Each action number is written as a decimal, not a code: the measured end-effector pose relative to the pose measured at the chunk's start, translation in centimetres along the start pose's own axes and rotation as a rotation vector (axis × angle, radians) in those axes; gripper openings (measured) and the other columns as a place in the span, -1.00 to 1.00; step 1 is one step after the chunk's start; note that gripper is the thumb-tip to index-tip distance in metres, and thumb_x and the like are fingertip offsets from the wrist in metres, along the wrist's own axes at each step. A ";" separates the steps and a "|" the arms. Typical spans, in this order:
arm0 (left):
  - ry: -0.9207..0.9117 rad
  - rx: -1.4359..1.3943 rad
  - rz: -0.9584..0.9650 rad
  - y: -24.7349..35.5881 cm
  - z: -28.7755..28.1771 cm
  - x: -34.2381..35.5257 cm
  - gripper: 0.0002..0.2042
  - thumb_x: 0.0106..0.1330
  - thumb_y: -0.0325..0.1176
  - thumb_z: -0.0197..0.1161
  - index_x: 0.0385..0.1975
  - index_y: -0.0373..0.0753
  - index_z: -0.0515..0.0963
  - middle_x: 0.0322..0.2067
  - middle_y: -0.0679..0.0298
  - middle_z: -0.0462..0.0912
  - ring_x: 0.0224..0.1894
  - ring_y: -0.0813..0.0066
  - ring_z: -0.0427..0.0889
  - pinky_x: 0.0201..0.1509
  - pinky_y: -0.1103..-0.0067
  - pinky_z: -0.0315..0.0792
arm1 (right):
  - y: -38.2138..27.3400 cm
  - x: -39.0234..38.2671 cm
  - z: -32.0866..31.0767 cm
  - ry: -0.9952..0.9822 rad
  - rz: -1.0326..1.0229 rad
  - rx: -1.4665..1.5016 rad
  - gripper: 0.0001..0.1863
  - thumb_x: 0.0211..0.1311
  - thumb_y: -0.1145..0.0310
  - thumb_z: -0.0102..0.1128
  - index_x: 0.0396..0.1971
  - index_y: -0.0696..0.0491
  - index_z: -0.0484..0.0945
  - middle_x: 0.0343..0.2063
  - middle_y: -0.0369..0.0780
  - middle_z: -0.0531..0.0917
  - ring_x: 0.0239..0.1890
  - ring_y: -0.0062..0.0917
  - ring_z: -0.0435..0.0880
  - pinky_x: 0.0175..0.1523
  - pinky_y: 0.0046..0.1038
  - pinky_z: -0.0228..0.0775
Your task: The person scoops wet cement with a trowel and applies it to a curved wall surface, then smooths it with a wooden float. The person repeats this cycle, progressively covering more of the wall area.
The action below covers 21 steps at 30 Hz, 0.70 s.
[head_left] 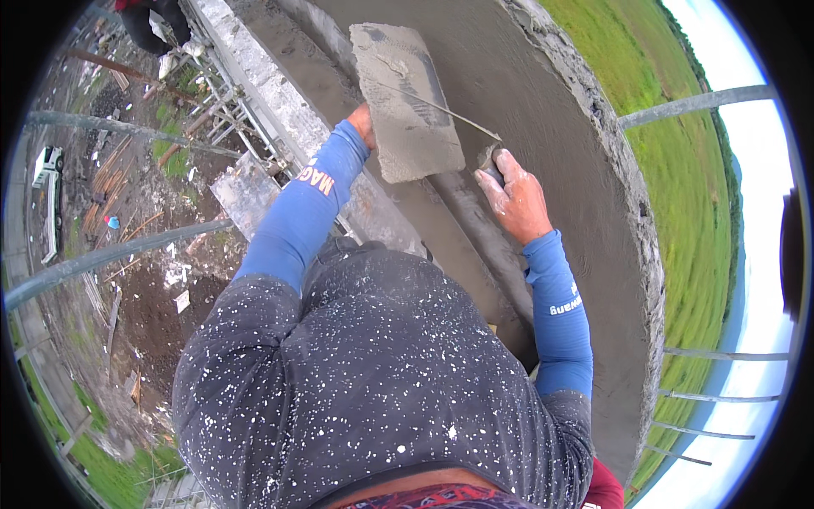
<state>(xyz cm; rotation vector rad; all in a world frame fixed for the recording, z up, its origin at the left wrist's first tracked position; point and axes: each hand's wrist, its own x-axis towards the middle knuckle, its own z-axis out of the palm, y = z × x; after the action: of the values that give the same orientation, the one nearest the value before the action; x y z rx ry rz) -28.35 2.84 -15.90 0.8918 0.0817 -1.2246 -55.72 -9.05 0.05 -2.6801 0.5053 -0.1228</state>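
My left hand (363, 127) is mostly hidden under the mortar-smeared plasterer's hawk (424, 144) and supports it from below, so its fingers hardly show. Grey mortar coats the top of the board, with a darker scraped patch near its right side. My right hand (515, 199), dusted with grey, is closed round the handle of a trowel (462, 119). Its thin blade appears nearly edge-on and crosses over the board. Whether the blade touches the mortar there, I cannot tell. Beyond the right hand spreads a smooth, wet grey plastered wall (585, 254).
A concrete ledge (280, 102) runs along my left, with metal scaffolding (237, 127) beside it. Far below are debris-strewn ground and a white truck (51, 178). Another person (157, 30) is at the upper left. Metal poles (695, 106) stick out over green grass at right.
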 end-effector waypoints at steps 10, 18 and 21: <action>-0.150 0.080 0.109 1.8 1.2 -1.6 -0.56 0.60 -0.12 0.08 0.29 -0.28 0.52 0.21 0.05 0.64 0.14 0.19 0.70 0.19 0.21 0.64 | 1.5 1.5 1.9 0.120 -0.239 -0.132 -0.71 0.37 0.22 0.34 -0.10 0.07 0.52 -0.27 -0.05 0.74 -0.19 -0.04 0.74 -0.14 -0.10 0.59; -0.426 0.305 0.428 -0.9 4.8 -4.8 -0.57 0.60 -0.13 0.08 0.28 -0.29 0.53 0.20 0.06 0.65 0.16 0.17 0.69 0.23 0.20 0.62 | -2.9 6.7 -1.8 0.277 -0.156 0.055 -0.73 0.41 0.24 0.31 -0.25 0.13 0.49 -0.40 -0.03 0.66 -0.36 -0.06 0.68 -0.24 -0.17 0.54; -0.403 0.271 0.424 -1.3 4.0 -5.3 -0.57 0.60 -0.13 0.08 0.27 -0.29 0.53 0.20 0.06 0.66 0.16 0.17 0.69 0.24 0.19 0.61 | -4.0 6.5 -2.9 -0.224 0.228 0.494 -0.74 0.46 0.28 0.22 -0.31 0.15 0.42 -0.50 -0.12 0.55 -0.51 -0.32 0.57 -0.33 -0.29 0.45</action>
<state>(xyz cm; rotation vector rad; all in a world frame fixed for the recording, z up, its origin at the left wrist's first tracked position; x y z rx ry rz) -33.05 4.38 -11.26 0.8238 -0.5814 -1.0039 -48.78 -9.10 4.39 -2.1086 0.6119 0.1052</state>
